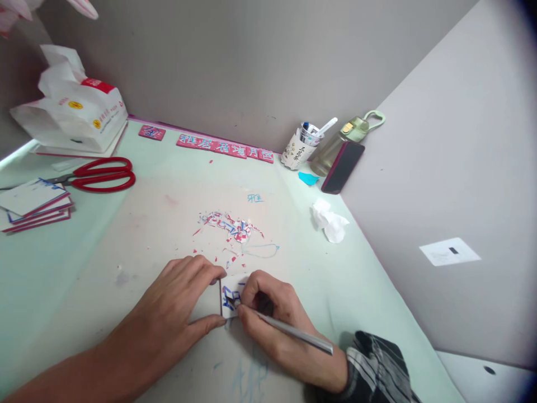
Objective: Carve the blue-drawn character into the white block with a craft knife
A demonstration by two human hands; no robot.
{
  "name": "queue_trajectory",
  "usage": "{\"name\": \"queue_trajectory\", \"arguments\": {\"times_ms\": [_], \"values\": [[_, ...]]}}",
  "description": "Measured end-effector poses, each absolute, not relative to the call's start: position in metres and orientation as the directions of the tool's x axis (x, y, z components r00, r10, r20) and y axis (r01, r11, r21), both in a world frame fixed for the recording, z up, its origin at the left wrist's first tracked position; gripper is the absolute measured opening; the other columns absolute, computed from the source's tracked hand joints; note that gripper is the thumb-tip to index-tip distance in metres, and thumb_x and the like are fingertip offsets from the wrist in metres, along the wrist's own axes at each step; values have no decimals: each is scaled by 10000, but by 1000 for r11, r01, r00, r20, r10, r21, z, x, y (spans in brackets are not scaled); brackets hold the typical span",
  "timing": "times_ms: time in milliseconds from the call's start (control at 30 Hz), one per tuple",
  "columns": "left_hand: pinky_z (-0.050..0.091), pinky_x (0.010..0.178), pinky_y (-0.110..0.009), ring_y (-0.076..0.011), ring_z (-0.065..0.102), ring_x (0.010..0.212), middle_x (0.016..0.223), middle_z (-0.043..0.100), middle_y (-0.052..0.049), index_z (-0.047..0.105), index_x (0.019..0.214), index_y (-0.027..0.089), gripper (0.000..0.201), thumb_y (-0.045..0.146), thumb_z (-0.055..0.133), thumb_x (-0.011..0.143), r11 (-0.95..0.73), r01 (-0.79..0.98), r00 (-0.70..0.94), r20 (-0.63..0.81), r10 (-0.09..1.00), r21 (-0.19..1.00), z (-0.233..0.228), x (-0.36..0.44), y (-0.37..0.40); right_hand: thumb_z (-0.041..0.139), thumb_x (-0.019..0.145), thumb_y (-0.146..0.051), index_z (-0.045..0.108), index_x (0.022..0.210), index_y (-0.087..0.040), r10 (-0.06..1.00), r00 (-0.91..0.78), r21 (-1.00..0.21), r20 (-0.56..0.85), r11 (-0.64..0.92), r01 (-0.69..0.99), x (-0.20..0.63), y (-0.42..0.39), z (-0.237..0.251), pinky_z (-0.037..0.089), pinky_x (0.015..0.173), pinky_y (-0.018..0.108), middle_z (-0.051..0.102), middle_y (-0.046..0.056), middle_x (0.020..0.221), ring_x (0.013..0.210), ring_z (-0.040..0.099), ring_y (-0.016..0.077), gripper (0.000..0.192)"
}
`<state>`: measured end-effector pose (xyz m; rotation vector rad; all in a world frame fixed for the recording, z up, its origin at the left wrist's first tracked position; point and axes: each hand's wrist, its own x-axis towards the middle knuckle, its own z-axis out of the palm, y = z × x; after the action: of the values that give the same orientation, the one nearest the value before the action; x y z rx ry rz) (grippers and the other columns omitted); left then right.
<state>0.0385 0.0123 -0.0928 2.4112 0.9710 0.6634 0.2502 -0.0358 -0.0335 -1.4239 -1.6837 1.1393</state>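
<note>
A small white card (225, 311) with blue characters drawn on it lies flat on the table. My left hand (172, 299) grips its left side, with the thumb at the near corner and the fingers at the far corner. In my right hand (279, 313) is a silver-handled craft knife (302, 336), pinched like a pen. Its dark pointed blade touches the card's blue marks, and the right fingers cover the card's right part. Just beyond lies a heap of red, white and blue scraps (235, 226).
Red-handled scissors (104, 174) and stacked cards (33, 201) lie left, near a tissue pack (84, 112). Red character strips (226, 148) line the wall. At the right are a pen cup (298, 148), a bottle (335, 148), a phone (343, 167) and crumpled tissue (329, 221).
</note>
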Motion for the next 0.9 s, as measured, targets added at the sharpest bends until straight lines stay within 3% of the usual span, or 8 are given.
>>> {"name": "queue_trajectory", "arguments": {"times_ms": [400, 633, 900], "values": [[428, 939, -401, -277, 564, 1079, 1130, 633, 2, 519, 1237, 286, 535, 210, 831, 810, -648, 497, 639, 262, 723, 577, -91, 37, 13, 570, 852, -159, 503, 775, -213, 979, -189, -907, -72, 15, 420, 248, -36, -34, 342, 605, 262, 497, -41, 733, 651, 432, 116, 115], [416, 954, -402, -271, 543, 1094, 1146, 614, 3, 513, 1244, 298, 506, 259, 823, 847, -620, 491, 636, 235, 735, 612, -93, 35, 12, 554, 888, -144, 505, 805, -210, 962, -274, -863, -14, 127, 490, 250, -36, -27, 353, 672, 277, 503, -33, 761, 692, 459, 125, 117], [421, 948, -404, -275, 542, 1083, 1146, 615, -7, 516, 1252, 296, 473, 261, 797, 873, -622, 478, 643, 234, 729, 620, -94, 35, 13, 561, 874, -122, 505, 797, -210, 956, -293, -858, -33, 123, 498, 251, -34, -25, 353, 665, 267, 503, -37, 754, 682, 454, 119, 129]]}}
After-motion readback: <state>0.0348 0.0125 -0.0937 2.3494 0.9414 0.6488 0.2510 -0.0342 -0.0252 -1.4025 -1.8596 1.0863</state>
